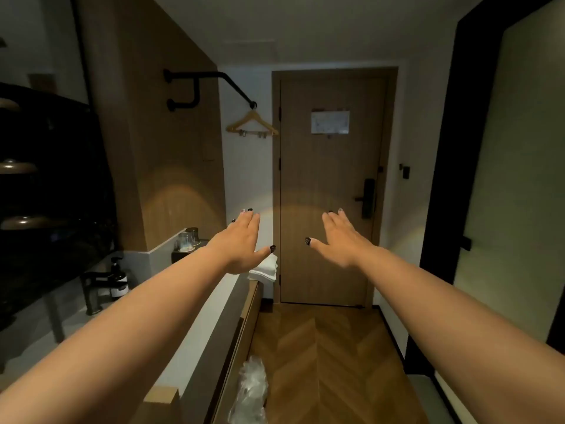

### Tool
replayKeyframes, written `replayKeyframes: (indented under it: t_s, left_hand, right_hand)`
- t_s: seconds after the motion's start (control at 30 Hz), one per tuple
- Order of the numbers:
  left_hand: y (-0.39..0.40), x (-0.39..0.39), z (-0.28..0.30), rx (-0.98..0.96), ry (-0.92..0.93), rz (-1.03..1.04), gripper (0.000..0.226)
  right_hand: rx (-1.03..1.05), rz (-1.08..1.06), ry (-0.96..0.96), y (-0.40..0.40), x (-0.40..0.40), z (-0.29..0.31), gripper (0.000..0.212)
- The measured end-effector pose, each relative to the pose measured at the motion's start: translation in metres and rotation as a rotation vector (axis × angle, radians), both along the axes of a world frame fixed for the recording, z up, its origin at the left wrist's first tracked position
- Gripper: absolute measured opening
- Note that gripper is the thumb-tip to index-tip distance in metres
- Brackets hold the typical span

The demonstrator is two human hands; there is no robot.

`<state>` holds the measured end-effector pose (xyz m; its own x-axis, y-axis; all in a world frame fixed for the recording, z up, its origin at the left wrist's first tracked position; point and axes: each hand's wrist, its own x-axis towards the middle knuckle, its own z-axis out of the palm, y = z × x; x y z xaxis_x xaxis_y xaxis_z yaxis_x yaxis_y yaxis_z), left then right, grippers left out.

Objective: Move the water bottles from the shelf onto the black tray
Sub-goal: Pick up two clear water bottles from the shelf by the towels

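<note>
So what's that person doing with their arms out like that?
Nothing is being held yet. The left hand and right hand are both stretched out, open and empty, toward the door. No water bottles or black tray can be seen. Upturned glasses stand on the counter at the left.

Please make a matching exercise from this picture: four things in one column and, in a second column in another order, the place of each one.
Things:
1. wooden hanger
2. pump bottle
3. folded white towel
4. paper notice

Places:
A. on the door
B. beside the faucet on the counter
C. on the black rail
D. just below the left hand

Pairs: 1-C, 2-B, 3-D, 4-A

The door is shut; the faucet, the black rail and the left hand are in view.
</note>
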<state>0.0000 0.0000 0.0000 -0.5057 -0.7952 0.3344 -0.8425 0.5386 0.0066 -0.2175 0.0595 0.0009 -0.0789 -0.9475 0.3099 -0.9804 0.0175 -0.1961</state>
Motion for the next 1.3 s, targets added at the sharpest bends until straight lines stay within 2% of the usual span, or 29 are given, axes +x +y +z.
replayKeyframes:
  t_s: [0.2, 0.43, 0.6, 0.97, 1.3]
  left_hand:
    - [-0.046, -0.051, -0.01, 0.053, 0.025, 0.036, 0.081]
    - [-0.136, -0.125, -0.009, 0.072, 0.106, 0.083, 0.082]
    - [-0.196, -0.159, -0.027, 0.141, 0.181, 0.093, 0.084]
    - [-0.352, -0.172, -0.083, 0.178, 0.116, 0.117, 0.081]
    - [-0.518, -0.163, -0.109, 0.344, 0.266, 0.137, 0.073]
  right_hand:
    - [0.014, 0.055, 0.065, -0.059, -0.04, -0.011, 0.079]
    - [-0.029, 0.121, 0.16, -0.146, -0.112, -0.003, 0.079]
    - [0.023, 0.147, 0.124, -0.207, -0.149, -0.013, 0.079]
    - [0.111, 0.223, 0.081, -0.366, -0.164, -0.07, 0.082]
    - [0.127, 0.183, -0.005, -0.532, -0.153, -0.096, 0.078]
